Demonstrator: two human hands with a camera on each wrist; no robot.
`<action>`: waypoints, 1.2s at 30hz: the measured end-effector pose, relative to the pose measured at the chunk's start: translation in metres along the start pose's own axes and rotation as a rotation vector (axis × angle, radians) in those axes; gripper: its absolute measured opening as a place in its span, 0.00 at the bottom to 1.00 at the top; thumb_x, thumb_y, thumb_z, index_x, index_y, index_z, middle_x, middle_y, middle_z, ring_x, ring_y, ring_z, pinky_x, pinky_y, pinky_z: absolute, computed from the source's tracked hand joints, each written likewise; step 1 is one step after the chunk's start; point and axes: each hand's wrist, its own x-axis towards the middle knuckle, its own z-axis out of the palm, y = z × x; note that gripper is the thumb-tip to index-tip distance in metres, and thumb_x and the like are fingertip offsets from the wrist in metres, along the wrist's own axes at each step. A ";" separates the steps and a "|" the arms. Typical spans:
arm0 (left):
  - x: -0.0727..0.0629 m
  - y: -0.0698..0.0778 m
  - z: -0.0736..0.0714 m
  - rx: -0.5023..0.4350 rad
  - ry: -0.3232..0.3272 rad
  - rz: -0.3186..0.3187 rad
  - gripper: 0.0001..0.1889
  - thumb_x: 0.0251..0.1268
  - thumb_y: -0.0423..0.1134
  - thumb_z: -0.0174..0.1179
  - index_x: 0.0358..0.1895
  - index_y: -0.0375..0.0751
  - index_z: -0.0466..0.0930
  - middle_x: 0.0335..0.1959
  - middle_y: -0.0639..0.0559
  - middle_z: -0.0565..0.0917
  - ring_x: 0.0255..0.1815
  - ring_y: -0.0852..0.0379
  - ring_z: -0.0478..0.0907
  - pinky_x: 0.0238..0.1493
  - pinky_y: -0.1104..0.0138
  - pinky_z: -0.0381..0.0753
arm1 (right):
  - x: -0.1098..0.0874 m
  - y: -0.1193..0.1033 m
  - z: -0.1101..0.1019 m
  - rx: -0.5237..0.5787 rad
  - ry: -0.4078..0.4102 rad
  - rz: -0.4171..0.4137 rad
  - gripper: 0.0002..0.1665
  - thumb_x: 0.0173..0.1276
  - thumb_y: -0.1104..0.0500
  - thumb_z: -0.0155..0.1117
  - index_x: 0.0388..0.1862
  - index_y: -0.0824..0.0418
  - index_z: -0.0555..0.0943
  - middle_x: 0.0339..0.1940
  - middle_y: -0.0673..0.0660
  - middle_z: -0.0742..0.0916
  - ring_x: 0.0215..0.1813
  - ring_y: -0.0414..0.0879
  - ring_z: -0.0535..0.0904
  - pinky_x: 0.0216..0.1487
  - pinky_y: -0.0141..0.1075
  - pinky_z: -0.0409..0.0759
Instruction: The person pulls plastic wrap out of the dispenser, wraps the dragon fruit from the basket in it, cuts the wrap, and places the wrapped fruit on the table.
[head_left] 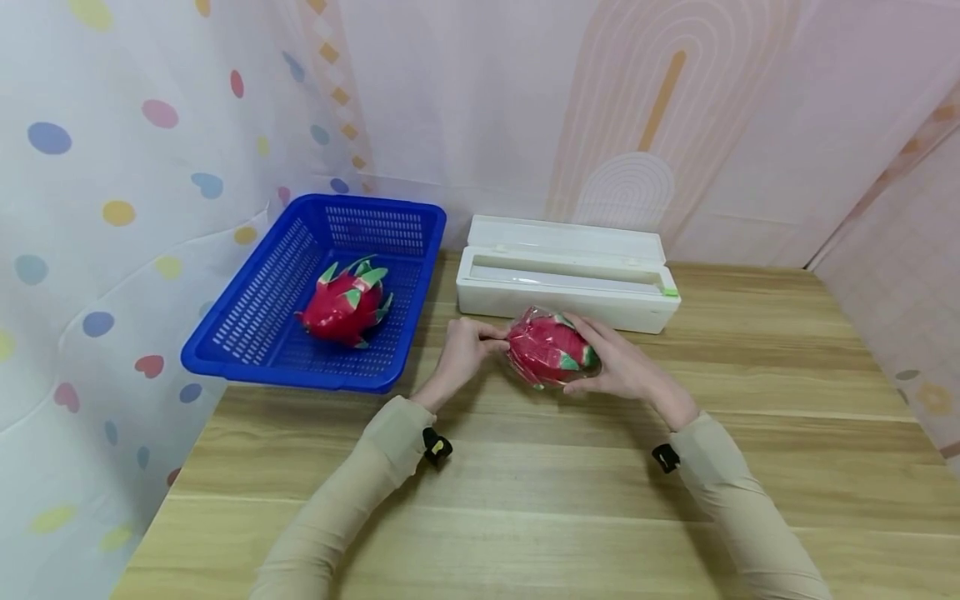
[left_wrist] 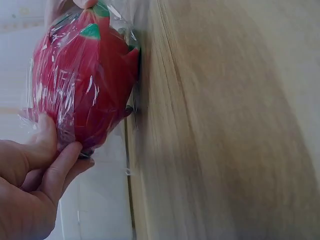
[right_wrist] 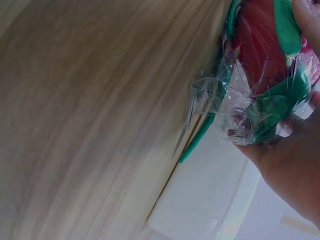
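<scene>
A red dragon fruit (head_left: pixel 551 350) with green scale tips is wrapped in clear, wrinkled plastic film (right_wrist: pixel 235 95), close above the table in front of the white box. At its left end my left hand (head_left: pixel 467 350) pinches the gathered film between thumb and fingers. My right hand (head_left: pixel 618 367) grips the fruit's right end, thumb on the near side and fingers over the far side. In the left wrist view the film lies in shiny creases over the fruit (left_wrist: pixel 85 85). Loose film and a green leaf tip stick out by the right palm in the right wrist view.
A blue slotted basket (head_left: pixel 300 375) at the left holds another dragon fruit (head_left: pixel 345 304), with no film visible on it. Behind my hands stands a long white film dispenser (head_left: pixel 570 300), its lid raised, with a green piece at its right end. Wood-grain table (head_left: pixel 525 517) lies beneath.
</scene>
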 end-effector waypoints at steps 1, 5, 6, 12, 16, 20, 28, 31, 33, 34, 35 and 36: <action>0.000 0.000 0.000 0.002 0.001 0.007 0.08 0.50 0.33 0.69 0.34 0.34 0.87 0.36 0.40 0.87 0.40 0.48 0.87 0.46 0.62 0.84 | 0.000 0.000 0.000 -0.001 -0.001 0.003 0.63 0.48 0.42 0.76 0.77 0.50 0.50 0.74 0.62 0.63 0.73 0.61 0.61 0.67 0.59 0.67; -0.005 0.003 0.002 0.031 0.007 0.054 0.07 0.55 0.29 0.65 0.37 0.32 0.86 0.38 0.39 0.87 0.40 0.48 0.87 0.43 0.63 0.85 | -0.001 0.000 0.000 -0.002 -0.002 0.012 0.63 0.48 0.42 0.76 0.77 0.50 0.50 0.74 0.62 0.62 0.73 0.60 0.61 0.67 0.58 0.67; -0.006 0.005 0.002 0.030 0.003 0.054 0.07 0.57 0.28 0.63 0.39 0.31 0.86 0.39 0.39 0.87 0.40 0.47 0.87 0.41 0.62 0.85 | -0.001 0.000 0.000 -0.002 -0.002 0.015 0.64 0.48 0.42 0.76 0.77 0.50 0.50 0.74 0.62 0.62 0.73 0.60 0.61 0.67 0.58 0.67; -0.015 0.011 0.004 -0.016 -0.016 -0.010 0.20 0.61 0.21 0.52 0.58 0.31 0.74 0.58 0.36 0.79 0.51 0.43 0.82 0.47 0.61 0.84 | -0.001 0.000 0.000 0.006 -0.002 0.017 0.64 0.47 0.42 0.77 0.77 0.50 0.50 0.74 0.62 0.62 0.73 0.61 0.61 0.66 0.59 0.67; -0.019 0.013 0.002 0.096 -0.091 0.055 0.26 0.69 0.30 0.46 0.70 0.33 0.59 0.71 0.35 0.63 0.69 0.39 0.66 0.67 0.52 0.70 | 0.000 0.000 0.000 0.012 -0.006 0.012 0.64 0.47 0.42 0.77 0.77 0.50 0.49 0.75 0.62 0.61 0.73 0.61 0.61 0.66 0.59 0.67; -0.021 0.012 0.002 0.163 -0.276 0.102 0.36 0.73 0.49 0.47 0.76 0.38 0.43 0.78 0.39 0.46 0.78 0.40 0.45 0.74 0.48 0.52 | -0.001 0.001 0.000 0.016 -0.005 0.009 0.65 0.48 0.43 0.77 0.77 0.49 0.48 0.75 0.62 0.61 0.73 0.62 0.61 0.66 0.60 0.67; -0.019 0.008 0.014 0.201 -0.412 0.082 0.56 0.58 0.55 0.61 0.76 0.38 0.29 0.78 0.35 0.41 0.77 0.38 0.47 0.72 0.50 0.59 | -0.001 0.001 0.002 0.022 -0.003 -0.011 0.65 0.48 0.42 0.77 0.77 0.51 0.48 0.75 0.62 0.61 0.72 0.61 0.62 0.66 0.58 0.68; -0.018 0.010 0.017 0.219 -0.381 0.082 0.57 0.55 0.55 0.63 0.76 0.37 0.31 0.76 0.34 0.48 0.76 0.38 0.53 0.70 0.49 0.63 | -0.001 0.001 0.003 0.028 -0.006 -0.008 0.65 0.48 0.42 0.76 0.78 0.51 0.48 0.75 0.62 0.61 0.73 0.61 0.61 0.66 0.58 0.68; -0.018 0.010 0.018 0.235 -0.367 0.084 0.58 0.54 0.56 0.64 0.76 0.37 0.32 0.75 0.34 0.53 0.75 0.39 0.56 0.70 0.50 0.65 | -0.001 0.001 0.003 0.027 -0.002 -0.004 0.65 0.48 0.42 0.76 0.77 0.51 0.48 0.75 0.62 0.61 0.72 0.61 0.62 0.66 0.58 0.68; -0.018 0.011 0.018 0.242 -0.360 0.088 0.58 0.54 0.56 0.64 0.76 0.37 0.32 0.75 0.34 0.53 0.74 0.39 0.56 0.70 0.50 0.65 | -0.001 0.002 0.003 0.023 0.000 -0.005 0.65 0.48 0.42 0.76 0.77 0.51 0.48 0.75 0.62 0.61 0.72 0.61 0.61 0.66 0.58 0.68; -0.018 0.011 0.017 0.254 -0.354 0.089 0.57 0.54 0.56 0.64 0.76 0.37 0.33 0.75 0.35 0.53 0.75 0.39 0.56 0.70 0.50 0.64 | -0.002 0.001 0.003 0.012 0.003 -0.005 0.65 0.48 0.42 0.76 0.78 0.51 0.48 0.74 0.62 0.62 0.73 0.62 0.61 0.66 0.59 0.68; -0.018 0.011 0.017 0.276 -0.346 0.097 0.57 0.55 0.57 0.63 0.76 0.37 0.33 0.76 0.36 0.52 0.75 0.38 0.54 0.71 0.49 0.63 | -0.002 0.001 0.003 -0.005 0.009 -0.010 0.66 0.48 0.41 0.76 0.78 0.52 0.47 0.75 0.63 0.61 0.73 0.62 0.59 0.67 0.59 0.66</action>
